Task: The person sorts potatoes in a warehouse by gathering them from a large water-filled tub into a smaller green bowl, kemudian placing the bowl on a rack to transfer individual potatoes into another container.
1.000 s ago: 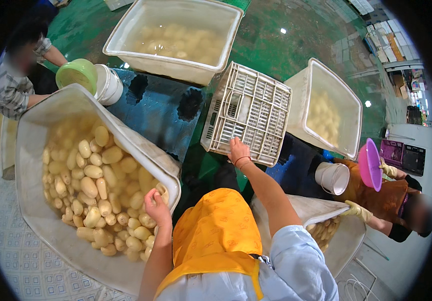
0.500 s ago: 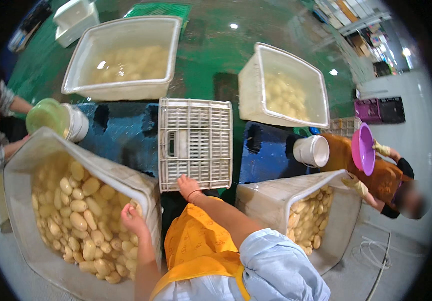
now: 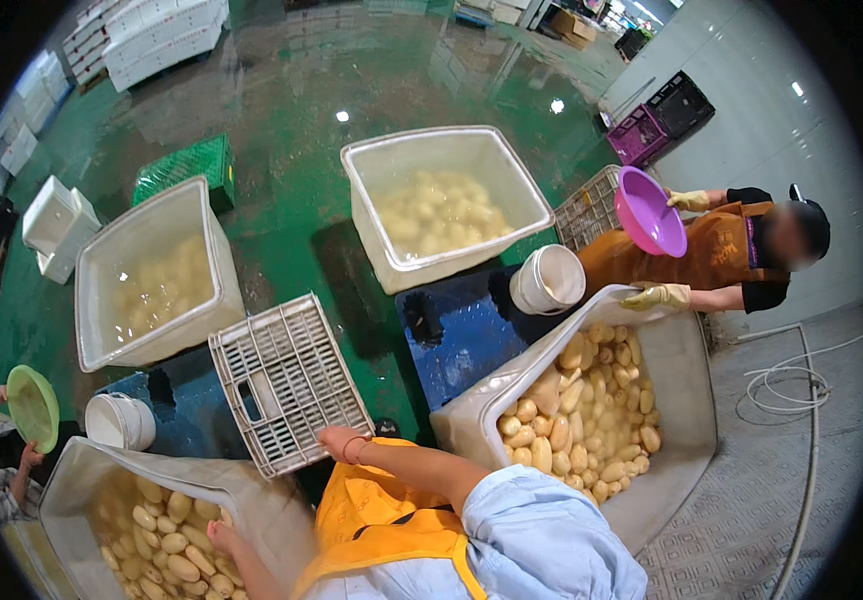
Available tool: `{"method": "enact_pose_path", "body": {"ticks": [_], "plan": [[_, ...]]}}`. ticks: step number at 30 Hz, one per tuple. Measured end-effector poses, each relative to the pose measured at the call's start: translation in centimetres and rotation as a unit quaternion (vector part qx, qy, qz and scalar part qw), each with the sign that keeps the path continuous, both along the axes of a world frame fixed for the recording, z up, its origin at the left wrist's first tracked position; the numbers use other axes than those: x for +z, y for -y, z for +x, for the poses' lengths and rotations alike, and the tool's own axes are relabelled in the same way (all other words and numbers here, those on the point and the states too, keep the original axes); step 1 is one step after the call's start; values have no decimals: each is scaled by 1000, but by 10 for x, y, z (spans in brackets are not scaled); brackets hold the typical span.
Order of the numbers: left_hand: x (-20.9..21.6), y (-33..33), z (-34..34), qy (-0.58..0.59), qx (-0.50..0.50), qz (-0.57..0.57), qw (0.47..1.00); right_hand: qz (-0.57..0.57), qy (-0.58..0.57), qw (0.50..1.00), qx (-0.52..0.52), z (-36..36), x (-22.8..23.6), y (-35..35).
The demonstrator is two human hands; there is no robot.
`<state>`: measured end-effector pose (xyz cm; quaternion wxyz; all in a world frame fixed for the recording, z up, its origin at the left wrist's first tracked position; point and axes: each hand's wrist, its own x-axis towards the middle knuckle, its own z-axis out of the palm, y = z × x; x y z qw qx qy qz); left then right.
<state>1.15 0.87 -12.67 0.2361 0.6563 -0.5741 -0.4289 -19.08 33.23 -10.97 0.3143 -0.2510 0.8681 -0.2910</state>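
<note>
My right hand [image 3: 343, 444] grips the near edge of the slatted crate [image 3: 291, 385] at eleven o'clock, likely light, stiff, best held by its rim, while my left hand [image 3: 226, 540] curls at the nine-o'clock tub [image 3: 266, 503], hold unclear.

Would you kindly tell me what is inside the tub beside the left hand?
Inside the tub beside the left hand, pale, oblong vegetables lie heaped in cloudy liquid. Whatever lies beneath the top layer is covered, and the picture's lower edge cuts off the near end.
</note>
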Motion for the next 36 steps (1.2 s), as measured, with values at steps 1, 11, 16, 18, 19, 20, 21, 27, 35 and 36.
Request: {"method": "enact_pose_path", "body": {"ticks": [1,11,16,18,19,20,21,27,35,36], "plan": [[-6,6,1,-19,19,21,999,6,7,1000,11,-8,2,-11],[8,26,22,-144,197,-21,970,42,-9,997,-70,-54,-20,-70],[26,-1,70,-167,234,-31,957,-13,117,991,67,-60,-27,-5],[36,3,83,-200,229,-25,952,-77,222,963,130,-60,-17,48],[46,2,78,-234,226,0,946,-109,271,949,117,-62,-4,82],[64,5,70,-250,237,46,938,-140,318,932,101,-64,21,122],[85,10,63,-263,247,93,928,-134,283,939,141,-68,50,163],[157,111,56,-307,202,115,923,-173,416,883,131,-15,179,351],[198,272,10,-326,92,201,919,-118,391,876,258,97,164,419],[197,276,-4,-347,101,206,909,-123,387,880,247,97,162,423]]}}
